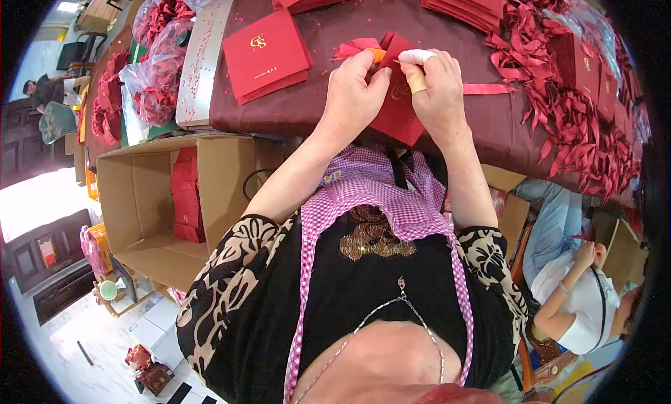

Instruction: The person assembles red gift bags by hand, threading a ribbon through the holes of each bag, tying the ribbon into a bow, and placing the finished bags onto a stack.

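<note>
Over the near edge of the table, a red paper bag or folder (398, 124) stands tilted between my two hands. My left hand (349, 93) is closed in a pinch at its upper edge, with an orange cover on one finger. Red ribbon (358, 47) sticks out beyond those fingers. My right hand (439, 93) is pinched too, with white wrap on a fingertip and tan tape on the thumb. Another length of ribbon (489, 89) trails from it to the right. The exact grip points are partly hidden by my fingers.
Flat red stacks (269, 58) lie left on the dark tablecloth (335, 30), with more at the far edge. Loose ribbons (559, 117) heap at the right. Below the table's left side, a cardboard box (147, 215) holds red pieces. Another person (576, 285) sits at the right.
</note>
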A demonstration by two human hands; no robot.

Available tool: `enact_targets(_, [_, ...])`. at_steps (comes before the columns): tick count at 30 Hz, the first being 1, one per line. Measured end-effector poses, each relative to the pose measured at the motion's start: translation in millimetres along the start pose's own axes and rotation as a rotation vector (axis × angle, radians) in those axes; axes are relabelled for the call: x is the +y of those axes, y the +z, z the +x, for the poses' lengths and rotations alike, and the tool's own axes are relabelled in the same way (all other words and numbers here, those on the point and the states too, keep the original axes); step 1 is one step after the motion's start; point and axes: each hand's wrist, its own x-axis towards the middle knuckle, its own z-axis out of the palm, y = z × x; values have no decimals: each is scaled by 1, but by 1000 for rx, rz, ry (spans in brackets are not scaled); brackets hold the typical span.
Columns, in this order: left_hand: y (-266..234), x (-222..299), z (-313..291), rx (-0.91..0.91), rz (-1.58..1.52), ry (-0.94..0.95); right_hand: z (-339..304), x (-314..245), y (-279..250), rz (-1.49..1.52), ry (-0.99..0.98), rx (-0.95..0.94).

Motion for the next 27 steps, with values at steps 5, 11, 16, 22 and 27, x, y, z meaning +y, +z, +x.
enact_targets(5, [1, 3, 0, -7, -10, -11, 0, -1, 1, -11, 5, 12])
enact_targets(11, [6, 6, -1, 27, 42, 81, -2, -8, 4, -140, -79, 50])
enact_targets(16, [14, 4, -4, 31, -4, 133, -1, -16, 1, -263, -133, 2])
enact_targets(22, [6, 12, -5, -42, -125, -77, -5, 0, -1, -48, -4, 21])
enact_targets(27, [9, 9, -5, -25, -159, -50, -5, -6, -6, -93, -34, 11])
